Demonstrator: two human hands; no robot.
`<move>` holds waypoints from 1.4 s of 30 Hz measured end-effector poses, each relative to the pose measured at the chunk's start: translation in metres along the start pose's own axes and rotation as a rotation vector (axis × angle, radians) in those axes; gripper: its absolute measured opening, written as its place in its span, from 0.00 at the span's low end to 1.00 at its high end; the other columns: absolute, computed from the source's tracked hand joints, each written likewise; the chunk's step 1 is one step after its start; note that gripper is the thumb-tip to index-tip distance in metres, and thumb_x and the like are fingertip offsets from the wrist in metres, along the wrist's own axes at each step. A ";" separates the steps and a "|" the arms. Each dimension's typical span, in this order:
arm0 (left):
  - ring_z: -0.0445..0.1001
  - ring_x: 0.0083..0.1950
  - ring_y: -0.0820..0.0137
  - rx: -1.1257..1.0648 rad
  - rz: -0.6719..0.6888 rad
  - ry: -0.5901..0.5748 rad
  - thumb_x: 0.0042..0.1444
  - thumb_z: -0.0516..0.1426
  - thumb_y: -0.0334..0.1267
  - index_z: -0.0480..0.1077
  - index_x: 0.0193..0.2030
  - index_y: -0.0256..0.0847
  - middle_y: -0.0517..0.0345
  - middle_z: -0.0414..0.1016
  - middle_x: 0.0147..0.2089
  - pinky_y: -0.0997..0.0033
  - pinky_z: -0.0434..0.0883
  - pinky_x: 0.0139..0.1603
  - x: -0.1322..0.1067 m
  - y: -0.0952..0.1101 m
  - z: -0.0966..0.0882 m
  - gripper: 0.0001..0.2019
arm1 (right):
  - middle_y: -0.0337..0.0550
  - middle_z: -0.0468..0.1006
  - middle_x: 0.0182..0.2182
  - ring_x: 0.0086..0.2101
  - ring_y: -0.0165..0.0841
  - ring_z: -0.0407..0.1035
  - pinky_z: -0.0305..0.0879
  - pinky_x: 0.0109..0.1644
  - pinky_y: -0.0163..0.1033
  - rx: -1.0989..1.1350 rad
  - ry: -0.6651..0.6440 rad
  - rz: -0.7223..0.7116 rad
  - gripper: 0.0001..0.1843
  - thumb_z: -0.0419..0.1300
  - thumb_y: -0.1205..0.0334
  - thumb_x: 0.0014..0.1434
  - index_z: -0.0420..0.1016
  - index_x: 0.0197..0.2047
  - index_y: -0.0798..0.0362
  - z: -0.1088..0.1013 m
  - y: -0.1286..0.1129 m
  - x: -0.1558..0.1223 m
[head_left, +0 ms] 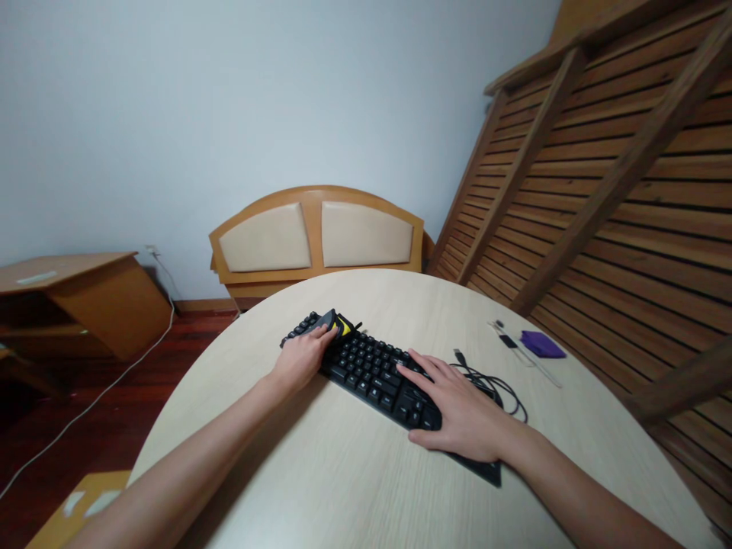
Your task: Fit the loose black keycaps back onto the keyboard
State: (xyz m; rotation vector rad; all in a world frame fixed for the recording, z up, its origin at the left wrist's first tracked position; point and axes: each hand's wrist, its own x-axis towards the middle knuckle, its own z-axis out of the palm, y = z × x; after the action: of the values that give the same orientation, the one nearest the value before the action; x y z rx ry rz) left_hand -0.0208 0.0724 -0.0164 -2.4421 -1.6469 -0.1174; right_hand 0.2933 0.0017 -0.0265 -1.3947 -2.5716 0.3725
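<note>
A black keyboard (366, 374) lies at a slant across the round table. My left hand (305, 354) is closed round a black-and-yellow object (345, 325), which rests on the keys at the keyboard's far left part; its exact kind is hard to make out. Over the keyboard's right end my right hand (457, 408) lies with fingers spread, touching it and covering some keys. Just behind the right hand, a coiled black cable (518, 404) with a USB plug (460, 356) rests on the tabletop.
The pale round table (366, 488) fills the front. At its right side lie a purple pouch (542, 344) and a thin white cord with a small black piece (508, 341). A slatted wooden frame (629, 198) leans at right; a padded headboard (366, 232) stands behind.
</note>
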 end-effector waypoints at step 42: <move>0.72 0.62 0.54 -0.005 -0.026 -0.060 0.60 0.50 0.20 0.58 0.71 0.42 0.41 0.60 0.71 0.56 0.76 0.56 -0.043 0.006 -0.003 0.32 | 0.43 0.52 0.72 0.69 0.53 0.44 0.45 0.68 0.66 0.011 0.055 -0.067 0.43 0.62 0.39 0.56 0.57 0.71 0.41 0.002 0.003 0.010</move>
State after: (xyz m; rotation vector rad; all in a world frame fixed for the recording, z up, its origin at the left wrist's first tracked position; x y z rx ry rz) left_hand -0.0314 0.0299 -0.0213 -2.4508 -1.7055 -0.0525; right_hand 0.2898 0.0113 -0.0284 -1.2935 -2.5600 0.3325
